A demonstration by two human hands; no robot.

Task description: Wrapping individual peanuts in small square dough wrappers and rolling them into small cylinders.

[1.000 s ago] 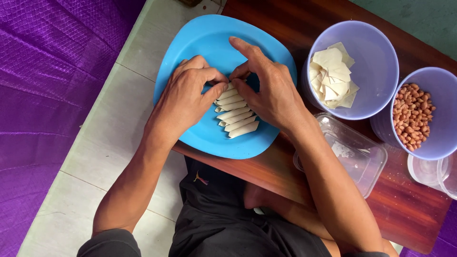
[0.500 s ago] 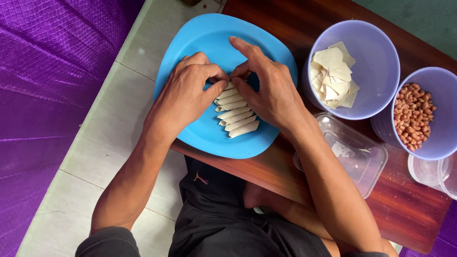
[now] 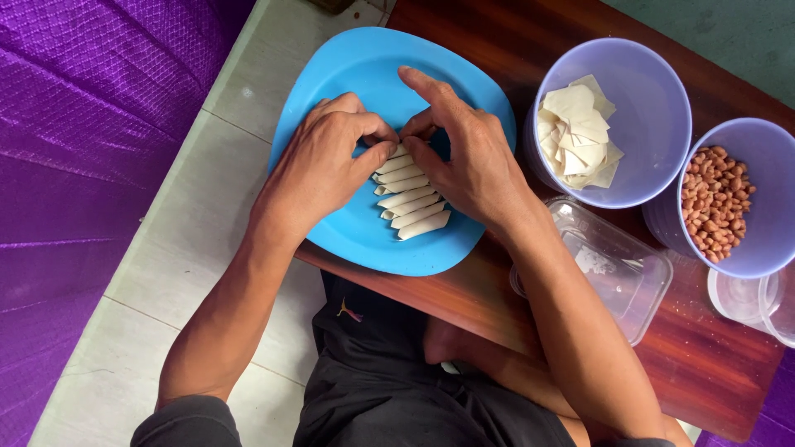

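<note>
Both the left hand (image 3: 319, 165) and right hand (image 3: 468, 153) pinch a small pale roll (image 3: 401, 151) with narrow fingers over the blue plate (image 3: 348, 74), above a row of finished rolls (image 3: 411, 199). At three o'clock, one lilac bowl (image 3: 654, 91) holds pastry squares (image 3: 578, 132); the other bowl (image 3: 770, 223) holds peanuts (image 3: 716, 203).

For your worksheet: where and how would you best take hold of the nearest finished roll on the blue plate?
Pinch the nearest roll across its middle, from above on the side toward the body: it lies flat on the blue plate, its far side touching the next roll.
</note>
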